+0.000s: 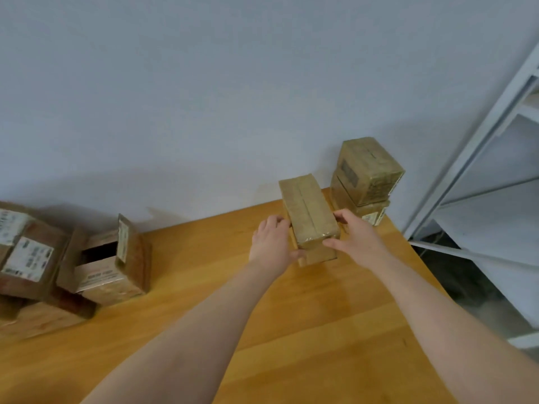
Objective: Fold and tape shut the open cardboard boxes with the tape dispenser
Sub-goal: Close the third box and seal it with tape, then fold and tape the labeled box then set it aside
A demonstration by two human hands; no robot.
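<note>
Head view over a wooden table [262, 330] set against a pale wall [204, 83]. Both bare forearms reach from the near edge toward the far right part of the top. The left hand [272, 243] and right hand [357, 237] grasp a small closed box [309, 214] between them. The left fingers curl round its left side, with the thumb at the near lower corner. The right fingers wrap its right side, with the thumb lying on the near top edge. The box's flaps are folded flat, and a glossy strip of tape runs along the centre seam of its top and down over the near end. The box sits slightly tilted, its long axis running near to far; whether its base rests on the table or is raised cannot be told. Just beyond it, at the far right corner, a stack [369, 176] of two closed boxes stands against the wall, the upper one turned askew on the lower. At the left, well apart from the hands, an open box [108, 269] stands with flaps raised and a dark interior showing; one raised flap bears a white label. Just beside it, at the left edge of the view, lies a labelled box [26, 255], partly cut off. A grey metal rack [481, 176] stands right of the table
</note>
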